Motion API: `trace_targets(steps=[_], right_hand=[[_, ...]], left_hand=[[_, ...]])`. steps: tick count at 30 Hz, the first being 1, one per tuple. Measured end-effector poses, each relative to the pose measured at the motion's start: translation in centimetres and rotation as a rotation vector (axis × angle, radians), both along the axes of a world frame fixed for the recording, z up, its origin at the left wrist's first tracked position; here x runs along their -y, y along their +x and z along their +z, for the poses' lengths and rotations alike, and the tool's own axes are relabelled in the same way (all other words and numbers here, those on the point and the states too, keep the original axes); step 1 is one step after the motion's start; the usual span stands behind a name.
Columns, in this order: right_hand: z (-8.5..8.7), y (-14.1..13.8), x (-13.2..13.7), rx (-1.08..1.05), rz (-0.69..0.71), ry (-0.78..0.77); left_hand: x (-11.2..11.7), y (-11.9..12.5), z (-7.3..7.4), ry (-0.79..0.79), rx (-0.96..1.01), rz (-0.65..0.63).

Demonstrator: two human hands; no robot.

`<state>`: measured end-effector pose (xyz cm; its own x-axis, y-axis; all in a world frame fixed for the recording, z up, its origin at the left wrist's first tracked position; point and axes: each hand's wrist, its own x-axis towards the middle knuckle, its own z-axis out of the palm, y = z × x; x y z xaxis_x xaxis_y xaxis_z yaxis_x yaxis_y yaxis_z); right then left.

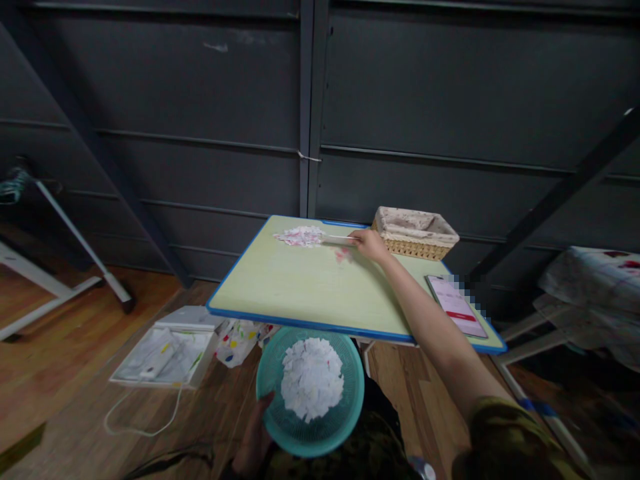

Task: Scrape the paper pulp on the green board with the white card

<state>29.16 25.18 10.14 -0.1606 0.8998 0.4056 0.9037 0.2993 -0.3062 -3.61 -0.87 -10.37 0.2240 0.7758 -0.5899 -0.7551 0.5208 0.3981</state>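
My left hand point(255, 437) grips the near-left rim of a teal round basket point(350, 400) held below the table's front edge; a heap of white paper scraps point(311, 377) lies in it. My right hand point(369, 244) is stretched to the far side of the yellow-green table point(310, 287), fingers closed on a thin pale stick-like tool point(336, 237). The tool's tip reaches a small pile of white and pink paper scraps point(300, 235) near the table's far edge. A few pinkish scraps point(343, 254) lie just beside my right hand.
A wicker basket with cloth lining point(415, 231) stands at the table's far right corner. A phone with a lit screen point(456, 305) lies at the right edge. On the wooden floor left of the table lie an open white box point(167, 350) and a cable.
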Motion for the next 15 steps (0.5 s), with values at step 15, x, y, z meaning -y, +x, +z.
trace_targets(steps=[15], right_hand=[[0.7, 2.3, -1.1, -0.095, -0.071, 0.063]], left_hand=[[-0.2, 0.6, 2.6, -0.122, -0.022, 0.036]])
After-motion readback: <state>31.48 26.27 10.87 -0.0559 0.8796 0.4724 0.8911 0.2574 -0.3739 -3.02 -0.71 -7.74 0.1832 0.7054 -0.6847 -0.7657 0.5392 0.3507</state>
